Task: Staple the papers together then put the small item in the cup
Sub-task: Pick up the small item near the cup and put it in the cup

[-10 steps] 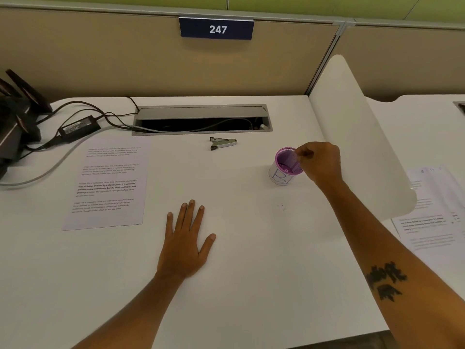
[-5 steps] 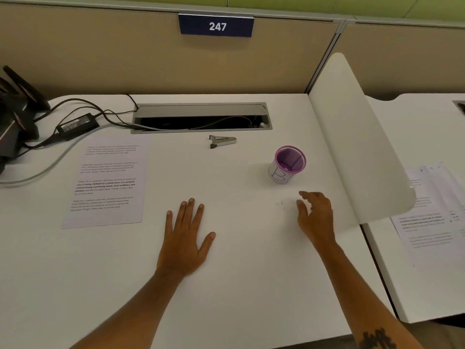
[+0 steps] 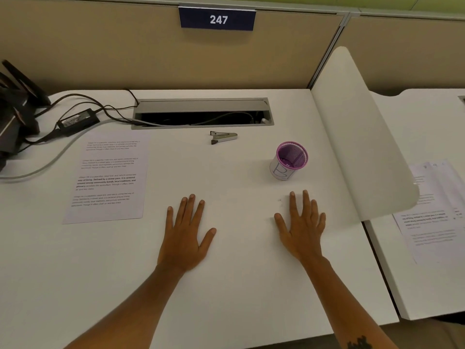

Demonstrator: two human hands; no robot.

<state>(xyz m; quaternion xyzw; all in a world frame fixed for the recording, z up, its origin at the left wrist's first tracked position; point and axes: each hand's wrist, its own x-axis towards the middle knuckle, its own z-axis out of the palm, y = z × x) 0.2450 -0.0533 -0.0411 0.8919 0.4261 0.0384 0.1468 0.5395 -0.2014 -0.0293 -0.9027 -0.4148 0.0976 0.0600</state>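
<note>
Single head-mounted wide-angle view, looking forward and steeply down from above the near edge of a white desk (image 3: 239, 285). It faces the rear partition (image 3: 100, 51); both forearms enter from the bottom edge, close to the lens.

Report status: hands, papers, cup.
Left hand and right hand flat on desk, both empty. Papers lie left, stapler beyond. Purple cup upright, contents unclear. Nothing obstructing.
</note>
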